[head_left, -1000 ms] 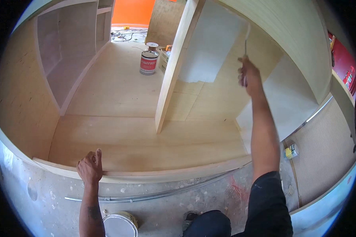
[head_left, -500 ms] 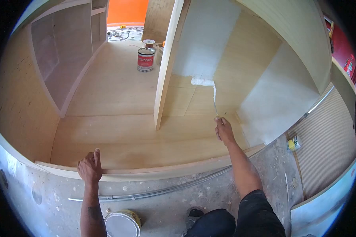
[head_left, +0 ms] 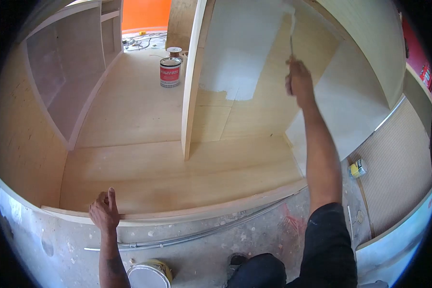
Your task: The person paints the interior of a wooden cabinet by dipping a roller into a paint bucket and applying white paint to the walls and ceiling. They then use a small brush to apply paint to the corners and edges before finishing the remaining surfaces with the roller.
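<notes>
My right hand (head_left: 300, 82) is closed round the handle of a paint roller (head_left: 292, 37), raised high against the back panel of a wooden cabinet. The roller's head, near the panel's top, is pale and partly blurred. White paint (head_left: 237, 53) covers the panel's left part, ending in a ragged lower edge; bare wood (head_left: 269, 89) shows beside and below it. My left hand (head_left: 104, 210) is at the cabinet's front edge (head_left: 187, 213), its fingers curled over the wood and the thumb pointing up.
An upright divider (head_left: 193, 86) splits the cabinet. A red-labelled can (head_left: 170, 73) and a spool (head_left: 174, 52) stand in the left section. On the floor are a lidded bucket (head_left: 150, 275), long thin pipes (head_left: 177, 240), a yellow can (head_left: 356, 168) and a ribbed panel (head_left: 393, 163) at right.
My right hand has moved the roller up and to the right, from the painted area's lower edge to near the panel's top. My left hand stays at the front edge. The view shifted slightly.
</notes>
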`<state>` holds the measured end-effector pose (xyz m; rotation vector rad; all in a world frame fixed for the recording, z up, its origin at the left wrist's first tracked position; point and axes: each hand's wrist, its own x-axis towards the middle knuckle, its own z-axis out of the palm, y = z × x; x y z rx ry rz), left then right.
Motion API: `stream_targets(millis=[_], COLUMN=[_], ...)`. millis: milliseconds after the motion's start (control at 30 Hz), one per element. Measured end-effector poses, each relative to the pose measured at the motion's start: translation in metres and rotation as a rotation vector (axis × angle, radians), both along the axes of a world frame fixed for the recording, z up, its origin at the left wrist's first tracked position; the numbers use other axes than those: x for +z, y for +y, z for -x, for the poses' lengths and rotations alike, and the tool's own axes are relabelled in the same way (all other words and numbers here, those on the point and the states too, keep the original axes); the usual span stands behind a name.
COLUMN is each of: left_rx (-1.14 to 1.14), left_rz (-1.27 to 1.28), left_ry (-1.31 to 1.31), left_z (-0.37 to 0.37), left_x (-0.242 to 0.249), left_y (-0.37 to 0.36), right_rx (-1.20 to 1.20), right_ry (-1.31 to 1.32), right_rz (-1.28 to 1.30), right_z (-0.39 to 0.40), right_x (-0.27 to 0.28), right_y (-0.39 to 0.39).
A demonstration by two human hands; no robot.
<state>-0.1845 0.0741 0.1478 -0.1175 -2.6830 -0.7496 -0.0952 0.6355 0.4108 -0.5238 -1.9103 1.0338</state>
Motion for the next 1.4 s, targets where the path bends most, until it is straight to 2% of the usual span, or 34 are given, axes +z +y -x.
stream_targets(millis=[100,167,233,333,400,433,500,600,633,700,733,867,900,967,1033,1167,1233,1333,1400], left_rx=[-0.003,-0.011,-0.032,-0.028,-0.014,-0.008,-0.011,0.012,0.019,0.03,0.031,0.001,-0.02,-0.031,-0.016,-0.011,-0.017,-0.034,-0.015], left_rz=[0.009,0.0,-0.017,0.019,0.014,0.008,-0.014,-0.007,-0.007,0.011,0.015,0.01,-0.013,-0.029,-0.015,0.009,-0.02,-0.018,-0.008], left_ry=[0.019,0.039,0.055,0.03,-0.012,-0.036,0.016,0.002,-0.021,-0.007,0.011,-0.025,-0.028,-0.029,-0.024,-0.031,-0.018,0.016,0.001], left_z=[-0.001,0.002,0.003,0.001,0.002,0.003,0.005,0.003,0.003,0.002,0.006,0.004,0.003,0.003,0.003,0.005,0.004,0.005,0.004], left_x=[-0.004,-0.009,-0.014,-0.006,-0.006,-0.007,-0.011,-0.005,-0.004,-0.01,-0.012,-0.012,-0.01,-0.011,-0.012,-0.011,-0.013,-0.016,-0.013], left_y=[-0.002,-0.005,-0.007,-0.005,-0.006,-0.005,-0.003,-0.003,0.0,-0.002,-0.002,-0.004,-0.003,-0.004,-0.006,-0.008,-0.007,-0.008,-0.007], right_rx=[-0.102,-0.177,-0.194,-0.099,-0.078,-0.092,-0.073,0.135,0.139,0.147,0.121,-0.013,0.056,0.172,0.26,0.318,0.343,0.275,0.321], right_ry=[-0.218,-0.275,-0.315,-0.384,-0.313,-0.259,-0.146,-0.185,-0.227,-0.315,-0.323,-0.476,-0.489,-0.608,-0.811,-0.701,-0.602,-0.527,-0.464], right_rz=[-0.063,-0.252,-0.277,-0.005,-0.029,-0.129,-0.148,0.125,0.158,0.23,0.17,-0.117,-0.122,0.068,0.468,0.489,0.527,0.537,0.563], right_z=[-0.016,-0.035,-0.055,-0.061,-0.048,-0.033,0.001,0.006,0.01,0.012,0.014,-0.006,-0.017,-0.029,-0.04,-0.035,-0.037,-0.041,-0.044], right_x=[-0.113,-0.247,-0.339,-0.328,-0.312,-0.3,-0.256,-0.117,-0.106,-0.104,-0.127,-0.269,-0.311,-0.329,-0.295,-0.283,-0.251,-0.167,-0.126], right_y=[0.025,0.052,0.055,0.012,0.004,0.011,0.014,-0.063,-0.073,-0.088,-0.083,-0.092,-0.089,-0.093,-0.112,-0.122,-0.134,-0.154,-0.145])
